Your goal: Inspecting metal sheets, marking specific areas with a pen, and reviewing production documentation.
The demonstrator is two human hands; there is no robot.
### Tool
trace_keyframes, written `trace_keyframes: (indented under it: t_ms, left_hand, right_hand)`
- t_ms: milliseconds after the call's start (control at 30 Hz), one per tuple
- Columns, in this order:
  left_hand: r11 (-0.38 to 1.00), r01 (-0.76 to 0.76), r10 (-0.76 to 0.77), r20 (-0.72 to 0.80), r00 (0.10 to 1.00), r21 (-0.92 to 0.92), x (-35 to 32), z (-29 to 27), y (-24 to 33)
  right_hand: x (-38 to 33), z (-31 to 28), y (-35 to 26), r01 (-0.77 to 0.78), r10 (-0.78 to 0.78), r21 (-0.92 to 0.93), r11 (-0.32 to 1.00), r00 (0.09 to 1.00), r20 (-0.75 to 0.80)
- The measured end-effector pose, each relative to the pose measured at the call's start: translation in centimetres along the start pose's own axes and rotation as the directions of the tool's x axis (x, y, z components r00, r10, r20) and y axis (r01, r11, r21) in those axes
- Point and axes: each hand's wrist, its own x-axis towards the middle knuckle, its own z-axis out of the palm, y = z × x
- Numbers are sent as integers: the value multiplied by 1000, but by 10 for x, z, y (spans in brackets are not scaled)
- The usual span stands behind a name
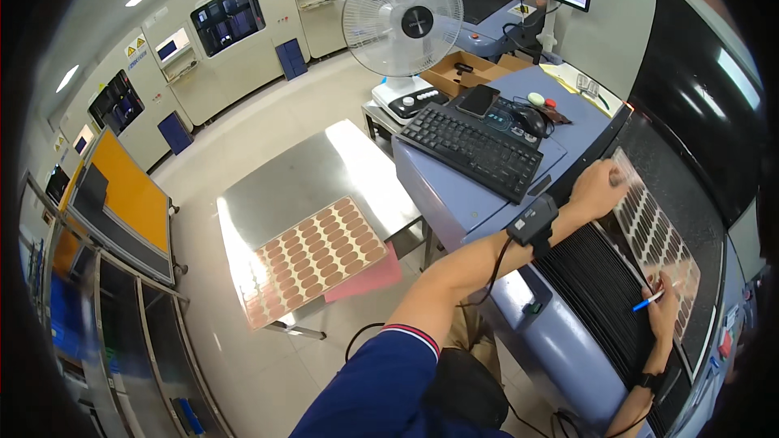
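My left hand (599,185) grips the upper left edge of a flat panel (653,227) covered with rows of dark oval shapes, which lies on a dark sloped surface at the right. A black device with a cable is strapped to that wrist. My right hand (665,311) holds a blue pen (647,302) against the panel's lower edge. Under the panel sits a ribbed black rack (596,292).
A black keyboard (475,150), a phone (477,100) and a mouse (531,120) lie on the blue-grey desk. A white fan (403,20) stands behind. A steel table (320,178) at the left carries another oval-patterned sheet (312,255) and a pink sheet. Machines line the far wall.
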Motion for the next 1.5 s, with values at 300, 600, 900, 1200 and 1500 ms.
trace_keyframes:
  t_ms: [300, 600, 900, 1200, 1500]
  left_hand:
    - [951, -113, 127, 32, 991, -289, -84, -13, 59]
    - [982, -163, 156, 70, 985, 100, -151, -122, -12]
    - [973, -135, 134, -18, 991, -186, -173, -119, -7]
    - [989, -61, 48, -100, 994, -135, -180, -113, 0]
    - [985, -113, 102, -86, 991, -128, -173, -128, -25]
  right_hand:
    - [-25, -16, -88, -90, 61, -100, 991, 963, -264]
    - [-153, -37, -109, -62, 356, 697, 715, 889, -286]
    - [-166, -16, -100, -246, 565, 690, 681, 775, -282]
    - [-180, -15, -96, -253, 422, 416, 874, 820, -386]
    - [-173, -15, -99, -282, 418, 371, 885, 833, -363]
